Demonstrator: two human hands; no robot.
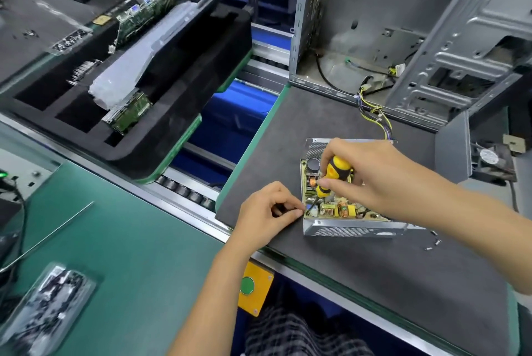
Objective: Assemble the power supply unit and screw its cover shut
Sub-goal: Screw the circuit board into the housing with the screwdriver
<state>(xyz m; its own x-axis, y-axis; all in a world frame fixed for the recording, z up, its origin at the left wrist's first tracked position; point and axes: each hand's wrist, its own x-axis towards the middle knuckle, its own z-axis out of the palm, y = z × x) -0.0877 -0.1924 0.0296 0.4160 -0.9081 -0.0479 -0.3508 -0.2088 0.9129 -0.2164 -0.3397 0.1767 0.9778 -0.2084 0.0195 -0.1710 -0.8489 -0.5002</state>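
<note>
Lying open-topped on the dark tabletop [359,283], the power supply unit [339,229] shows perforated silver walls around a yellowish circuit board [331,210]. Above it the right hand [371,183] grips a yellow-black screwdriver [331,180]; the left hand [267,211], fingers curled, pinches its near-left corner. Loose screws [433,242] lie just right.

A dark grey foam mat [359,255] covers the bench under the hands, edged in green, and a green work surface [121,255] spreads to their left. Beyond that runs a roller conveyor [187,190] with blue below it. A yellow box with a green button [254,288] hangs under the bench edge nearest the person.
</note>
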